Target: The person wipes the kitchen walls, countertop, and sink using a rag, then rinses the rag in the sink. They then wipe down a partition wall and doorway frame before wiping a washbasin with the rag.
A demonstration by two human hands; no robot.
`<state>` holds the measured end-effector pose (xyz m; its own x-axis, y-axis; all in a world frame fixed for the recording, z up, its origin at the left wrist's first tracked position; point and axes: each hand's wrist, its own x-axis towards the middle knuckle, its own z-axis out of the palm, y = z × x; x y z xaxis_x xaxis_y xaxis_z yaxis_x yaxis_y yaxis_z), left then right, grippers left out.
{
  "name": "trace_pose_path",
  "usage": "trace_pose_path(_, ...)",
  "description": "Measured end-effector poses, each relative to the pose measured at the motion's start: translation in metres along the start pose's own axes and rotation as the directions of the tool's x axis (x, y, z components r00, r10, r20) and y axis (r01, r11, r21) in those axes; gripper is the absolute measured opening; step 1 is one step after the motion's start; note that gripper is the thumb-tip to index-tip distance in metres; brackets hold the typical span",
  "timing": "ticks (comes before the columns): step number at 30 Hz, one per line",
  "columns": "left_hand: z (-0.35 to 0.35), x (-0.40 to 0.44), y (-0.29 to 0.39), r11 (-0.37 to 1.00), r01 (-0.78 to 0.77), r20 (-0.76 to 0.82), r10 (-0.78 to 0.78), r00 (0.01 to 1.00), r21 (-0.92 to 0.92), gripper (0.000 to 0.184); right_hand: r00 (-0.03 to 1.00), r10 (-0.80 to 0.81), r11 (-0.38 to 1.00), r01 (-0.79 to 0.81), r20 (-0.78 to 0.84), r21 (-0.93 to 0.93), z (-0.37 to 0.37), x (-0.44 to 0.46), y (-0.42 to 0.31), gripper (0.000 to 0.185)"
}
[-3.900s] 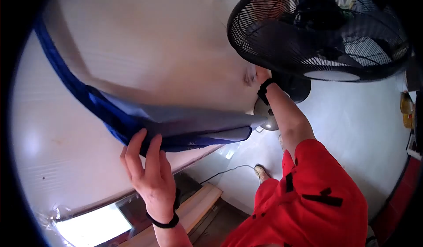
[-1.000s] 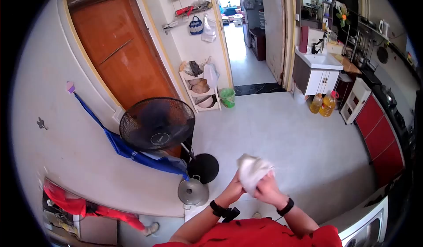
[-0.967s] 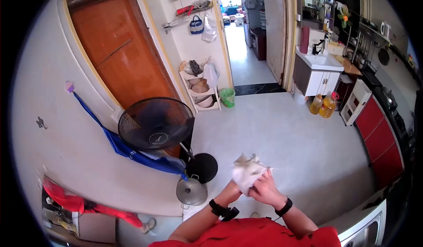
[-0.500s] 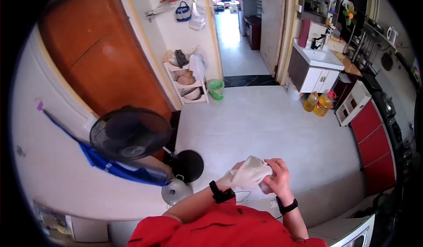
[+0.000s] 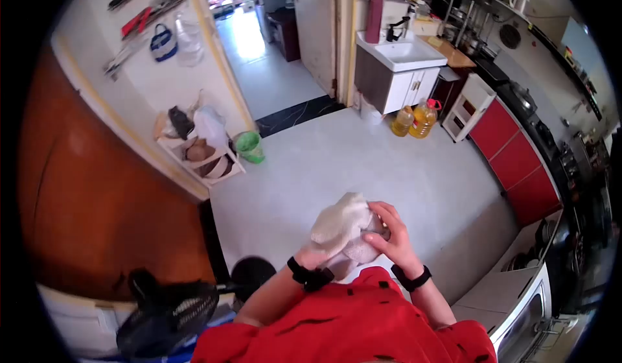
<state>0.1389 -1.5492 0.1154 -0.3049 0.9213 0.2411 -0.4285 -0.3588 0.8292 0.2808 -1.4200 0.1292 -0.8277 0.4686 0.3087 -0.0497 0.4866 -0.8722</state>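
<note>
A crumpled whitish cloth (image 5: 340,223) is held in front of my red shirt, above the floor. My left hand (image 5: 312,257) reaches into it from the left; the cloth covers its fingers, so their pose is hidden. From the right, my right hand (image 5: 394,236) grips the cloth's edge, its thumb and fingers bent around the fabric. Both wrists wear black bands.
A standing fan (image 5: 168,317) is at the lower left, near the orange-brown door (image 5: 110,188). Further off are a white rack (image 5: 223,172), a green bin (image 5: 250,148), a sink (image 5: 408,55), oil jugs (image 5: 424,120) and red cabinets (image 5: 515,152). A white appliance (image 5: 518,311) stands at the lower right.
My view has swung to the right, so the fan and doorway sit further left. The cloth stays between my hands and looks more bunched, with my right fingers higher on it.
</note>
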Motion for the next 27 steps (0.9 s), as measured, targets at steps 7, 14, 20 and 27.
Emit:
trace_pose_path(7, -0.038, 0.094, -0.057, 0.686, 0.17, -0.129, -0.111, 0.985, 0.707, 0.063, 0.954, 0.3, 0.87, -0.277, 0.007, 0.407, -0.005, 0.066, 0.053, 0.018)
trace_pose_path(14, -0.105, 0.172, -0.072, 0.743, 0.049, -0.196, 0.111, 0.974, 0.667, 0.043, 0.998, 0.064, 0.949, -0.069, 0.026, 0.308, 0.0, 0.187, 0.103, 0.029)
trace_pose_path(20, -0.146, 0.244, -0.076, 0.933, -0.037, -0.427, 0.199, 0.882, 0.358, 0.037, 0.988, -0.155, 0.957, 0.157, -0.025, 0.246, 0.004, 0.274, 0.132, 0.047)
trace_pose_path(27, -0.211, 0.307, -0.07, 0.996, -0.081, -0.493, 0.048, 0.868, -0.045, 0.027, 0.984, -0.101, 0.995, 0.104, 0.145, -0.007, -0.02, 0.325, 0.176, 0.043)
